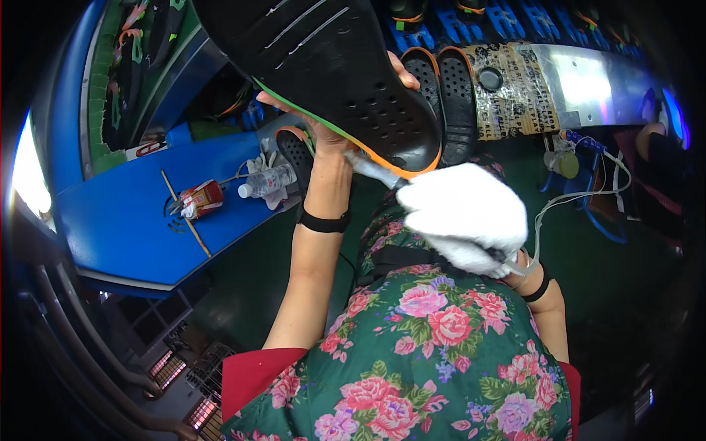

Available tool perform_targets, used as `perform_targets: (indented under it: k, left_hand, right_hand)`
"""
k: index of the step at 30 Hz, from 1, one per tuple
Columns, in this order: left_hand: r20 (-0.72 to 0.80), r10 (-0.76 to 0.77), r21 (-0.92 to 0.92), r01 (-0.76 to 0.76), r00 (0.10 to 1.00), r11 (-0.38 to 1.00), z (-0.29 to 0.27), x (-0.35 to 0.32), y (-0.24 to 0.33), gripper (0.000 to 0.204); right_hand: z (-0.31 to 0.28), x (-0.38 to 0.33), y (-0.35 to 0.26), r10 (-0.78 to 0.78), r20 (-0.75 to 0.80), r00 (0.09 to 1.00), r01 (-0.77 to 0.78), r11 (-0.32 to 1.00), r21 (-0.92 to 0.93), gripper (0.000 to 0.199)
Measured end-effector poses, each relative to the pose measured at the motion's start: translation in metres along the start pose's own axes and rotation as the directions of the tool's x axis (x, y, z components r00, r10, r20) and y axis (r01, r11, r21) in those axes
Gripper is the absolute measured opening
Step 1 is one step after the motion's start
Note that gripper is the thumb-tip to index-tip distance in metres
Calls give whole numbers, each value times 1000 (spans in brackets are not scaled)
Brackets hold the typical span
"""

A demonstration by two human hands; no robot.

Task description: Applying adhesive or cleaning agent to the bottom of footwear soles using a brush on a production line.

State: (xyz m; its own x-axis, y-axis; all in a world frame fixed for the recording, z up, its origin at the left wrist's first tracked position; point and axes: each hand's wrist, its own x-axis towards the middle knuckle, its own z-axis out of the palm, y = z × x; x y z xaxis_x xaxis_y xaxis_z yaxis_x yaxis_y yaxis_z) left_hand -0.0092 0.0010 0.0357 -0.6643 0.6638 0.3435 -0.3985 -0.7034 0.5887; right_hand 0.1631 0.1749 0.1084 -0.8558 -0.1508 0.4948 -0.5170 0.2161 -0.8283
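Note:
My bare left hand (329, 137) grips a large black shoe sole (346, 81) from beneath, its fingertips showing past both edges. A green and orange rim runs along the sole, and small holes dot its heel. In a white glove, my right hand (467, 217) is closed around a slim tool whose pale, blurred tip (375, 170) reaches toward the heel's rim. I cannot tell what kind of tool it is, or whether the tip touches the sole. A thin pale cord (548, 213) runs from near my right wrist to the right.
On the blue table (118, 213) at left lie a clear plastic bottle (271, 181), a red container (204, 198) and a thin stick (197, 239). More black soles (457, 103) rest ahead, beside taped cardboard (515, 88) and a metal plate (588, 81). A small jar (565, 165) is at right.

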Motion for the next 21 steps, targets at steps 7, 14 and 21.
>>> perform_targets:
  k: [7,14,21]
  left_hand:
    - [-18,23,-61,-24,1000,998,0,2,-3,121]
    - [-37,-14,-188,7,999,982,3,10,-5,132]
    - [-62,-241,-188,225,969,956,-5,9,-8,136]
  right_hand:
    - [-3,-6,7,129,-163,978,-137,990,-40,19]
    - [-7,-3,20,268,-40,963,-248,930,270,10]
    - [-3,1,16,-41,134,990,55,993,-103,23]
